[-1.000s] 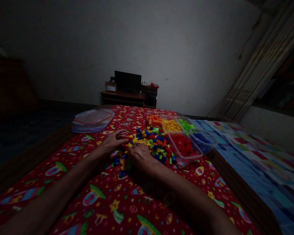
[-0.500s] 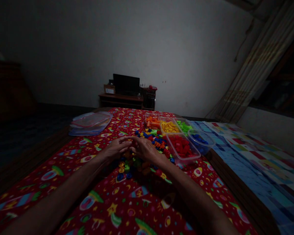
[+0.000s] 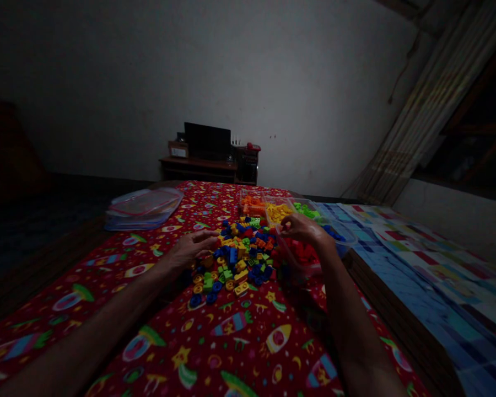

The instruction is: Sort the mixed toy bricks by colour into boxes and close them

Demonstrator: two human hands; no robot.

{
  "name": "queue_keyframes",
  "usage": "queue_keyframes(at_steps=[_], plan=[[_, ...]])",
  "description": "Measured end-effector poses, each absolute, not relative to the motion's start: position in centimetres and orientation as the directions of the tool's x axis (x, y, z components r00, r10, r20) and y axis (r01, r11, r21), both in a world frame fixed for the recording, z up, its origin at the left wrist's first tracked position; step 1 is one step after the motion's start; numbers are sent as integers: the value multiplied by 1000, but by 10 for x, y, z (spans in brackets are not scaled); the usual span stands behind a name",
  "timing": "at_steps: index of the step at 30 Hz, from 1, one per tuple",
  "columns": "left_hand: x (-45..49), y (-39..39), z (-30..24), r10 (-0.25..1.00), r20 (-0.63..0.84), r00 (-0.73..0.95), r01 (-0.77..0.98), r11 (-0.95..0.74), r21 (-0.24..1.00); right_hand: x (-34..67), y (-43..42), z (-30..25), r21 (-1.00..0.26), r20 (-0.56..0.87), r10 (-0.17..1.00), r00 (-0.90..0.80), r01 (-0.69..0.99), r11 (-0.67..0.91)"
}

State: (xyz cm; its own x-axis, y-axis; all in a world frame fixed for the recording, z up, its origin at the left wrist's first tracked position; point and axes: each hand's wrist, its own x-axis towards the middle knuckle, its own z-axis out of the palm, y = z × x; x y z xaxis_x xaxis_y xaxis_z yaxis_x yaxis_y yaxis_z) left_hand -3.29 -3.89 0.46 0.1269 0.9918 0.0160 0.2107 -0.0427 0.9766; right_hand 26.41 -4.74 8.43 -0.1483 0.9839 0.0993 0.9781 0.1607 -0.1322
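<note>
A mixed pile of toy building bricks (image 3: 235, 253) in blue, yellow, green, orange and red lies on the red patterned cloth (image 3: 182, 314). My left hand (image 3: 190, 248) is at the pile's left edge, fingers stretched toward the bricks and apart from the thumb. Over a clear container of red bricks (image 3: 301, 252), my right hand (image 3: 306, 227) bends down with its fingertips pinched. Some red shows at those fingertips, but whether it is a held brick or the contents behind is unclear.
Behind stand clear containers of orange bricks (image 3: 253, 206), yellow bricks (image 3: 278, 212) and green bricks (image 3: 306, 210). Blue bricks (image 3: 334, 234) fill a round tub at right. Stacked clear lids (image 3: 144, 209) lie far left. A monitor (image 3: 207, 141) stands beyond the table.
My hands were together above the pile and have parted. The right moved right to the red-brick container; the left stays at the pile's left side. The bricks beneath are now uncovered.
</note>
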Motion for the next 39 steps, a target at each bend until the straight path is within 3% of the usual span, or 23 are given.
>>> queue_keyframes(at_steps=[2,4,7,12,14,17,21,25,29,32,35,39], plan=[[-32,-37,2,992,19,123,266,-51,963,280,-47,87,-108,117,990,-81,990,94],[-30,-36,1,992,31,121,305,-67,950,286,-47,89,-132,233,972,-39,989,72],[-25,-40,3,988,54,144,314,-97,944,272,-47,90,-251,388,919,-64,953,172],[-17,-46,8,987,13,158,251,-53,966,214,-57,79,-391,357,822,-443,729,562],[-14,-45,6,984,-8,177,184,-25,983,192,-63,69,-357,341,742,-578,651,670],[-12,-43,4,982,-10,188,87,-6,996,173,-67,58,-283,342,686,-643,625,727],[-12,-42,4,977,26,211,66,-41,997,176,-65,61,-224,345,706,-619,676,702],[-20,-40,9,975,101,198,202,-141,969,212,-57,78,-149,318,853,-414,867,476],[-38,-32,12,948,287,139,538,-316,782,260,-50,88,-77,284,952,-111,987,138],[-57,-26,14,939,271,211,689,-340,640,284,-48,91,-34,247,969,6,999,2],[-76,-24,14,931,120,344,731,-346,588,281,-47,93,-48,318,948,-32,998,49],[-90,-26,4,891,-59,450,783,-362,505,242,-48,85,-73,341,907,-245,956,285]])
